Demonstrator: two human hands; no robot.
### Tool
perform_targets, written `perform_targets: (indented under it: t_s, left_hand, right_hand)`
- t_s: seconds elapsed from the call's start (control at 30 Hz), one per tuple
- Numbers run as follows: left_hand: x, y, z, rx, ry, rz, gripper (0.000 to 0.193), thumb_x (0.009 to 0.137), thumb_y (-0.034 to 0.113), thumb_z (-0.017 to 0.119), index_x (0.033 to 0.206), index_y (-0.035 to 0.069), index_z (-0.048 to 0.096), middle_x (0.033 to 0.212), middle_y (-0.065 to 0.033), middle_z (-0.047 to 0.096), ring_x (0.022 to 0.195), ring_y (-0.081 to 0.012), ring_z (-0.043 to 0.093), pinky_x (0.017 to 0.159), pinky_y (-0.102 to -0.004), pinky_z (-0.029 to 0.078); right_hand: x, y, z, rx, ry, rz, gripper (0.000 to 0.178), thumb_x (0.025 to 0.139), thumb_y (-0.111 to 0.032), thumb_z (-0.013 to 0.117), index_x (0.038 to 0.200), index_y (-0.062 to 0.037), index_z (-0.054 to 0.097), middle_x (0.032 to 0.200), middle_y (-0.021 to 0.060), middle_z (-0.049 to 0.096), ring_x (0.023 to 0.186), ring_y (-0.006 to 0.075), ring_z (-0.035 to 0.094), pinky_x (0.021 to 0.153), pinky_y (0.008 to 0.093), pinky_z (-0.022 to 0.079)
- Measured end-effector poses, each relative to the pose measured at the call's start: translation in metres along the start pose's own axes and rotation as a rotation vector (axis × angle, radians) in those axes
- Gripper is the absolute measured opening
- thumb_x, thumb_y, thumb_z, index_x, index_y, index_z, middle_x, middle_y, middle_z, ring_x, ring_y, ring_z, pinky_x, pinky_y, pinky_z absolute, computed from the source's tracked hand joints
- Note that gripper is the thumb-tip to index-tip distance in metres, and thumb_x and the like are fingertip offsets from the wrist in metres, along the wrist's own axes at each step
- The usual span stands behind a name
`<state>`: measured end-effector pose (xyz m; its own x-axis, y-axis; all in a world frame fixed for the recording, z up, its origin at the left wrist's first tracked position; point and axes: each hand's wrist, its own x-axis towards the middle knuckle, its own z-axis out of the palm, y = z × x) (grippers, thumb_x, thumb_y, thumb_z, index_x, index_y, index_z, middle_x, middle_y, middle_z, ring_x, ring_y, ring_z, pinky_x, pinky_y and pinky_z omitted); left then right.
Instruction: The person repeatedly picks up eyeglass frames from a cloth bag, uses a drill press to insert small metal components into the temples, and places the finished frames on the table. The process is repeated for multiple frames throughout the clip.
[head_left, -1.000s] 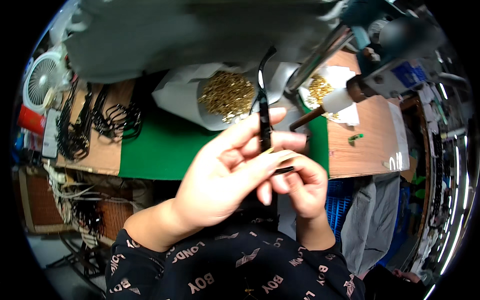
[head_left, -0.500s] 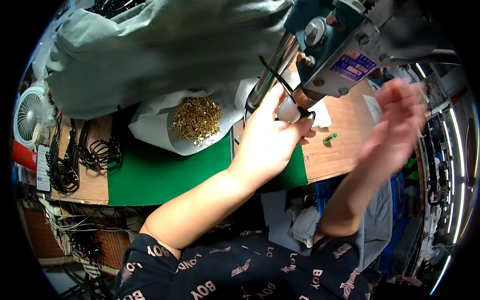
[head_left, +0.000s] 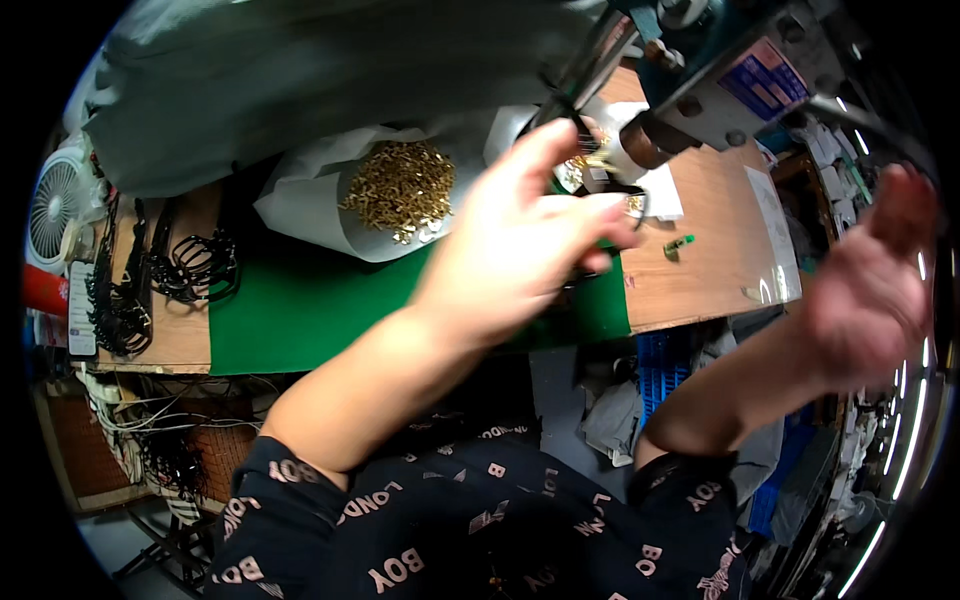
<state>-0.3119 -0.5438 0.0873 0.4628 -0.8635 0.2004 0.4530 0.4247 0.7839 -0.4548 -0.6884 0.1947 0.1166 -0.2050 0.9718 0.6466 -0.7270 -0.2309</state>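
Observation:
Blurred by motion, my left hand (head_left: 510,235) is over the bench beside the press. Its forefinger and thumb are around a thin black frame (head_left: 634,192), like that of eyeglasses; part of it is hidden behind the hand. The copper-coloured press head (head_left: 655,140) is just to the right of the frame. Small gold pieces (head_left: 573,172) show behind my fingertips. Off to the right, my right hand (head_left: 868,295) is raised away from the bench, smeared, its fingers stretched upward, and nothing shows in it.
A heap of small gold metal parts (head_left: 400,190) lies on white paper over green cloth (head_left: 290,325). Black looped frames (head_left: 195,262) hang together at the left near a white fan (head_left: 58,200) and a phone (head_left: 82,310). A small green-capped bottle (head_left: 678,247) stands on the wooden bench.
My right hand has moved right and down, away from the press. My left hand has drawn slightly left of the press head with the black frame. The view has shifted.

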Motion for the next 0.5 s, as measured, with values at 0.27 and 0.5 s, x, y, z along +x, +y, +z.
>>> perform_targets:
  t_s: [0.27, 0.5]
  left_hand:
    - [-0.119, 0.024, -0.14, -0.317, 0.573, 0.02, 0.027, 0.095, 0.021, 0.043, 0.114, 0.003, 0.049, 0.071, 0.0041, 0.04, 0.052, -0.0049, 0.029, 0.045, -0.0179, 0.026]
    - [-0.143, 0.004, -0.156, 0.753, 0.892, 0.207, 0.039, 0.092, 0.018, 0.049, 0.126, -0.002, 0.044, 0.124, -0.0131, 0.047, 0.117, -0.0242, 0.044, 0.101, -0.0347, 0.032]
  right_hand:
    - [-0.211, 0.132, -0.045, -0.512, -0.281, 1.189, 0.017, 0.077, -0.008, 0.067, 0.091, -0.0005, 0.061, 0.081, 0.0037, 0.063, 0.071, 0.0089, 0.056, 0.068, 0.0234, 0.047]
    - [-0.196, 0.149, -0.014, -1.011, -0.644, 0.858, 0.011, 0.073, -0.006, 0.066, 0.078, 0.0004, 0.059, 0.069, 0.0146, 0.061, 0.064, 0.0269, 0.059, 0.064, 0.0353, 0.047]
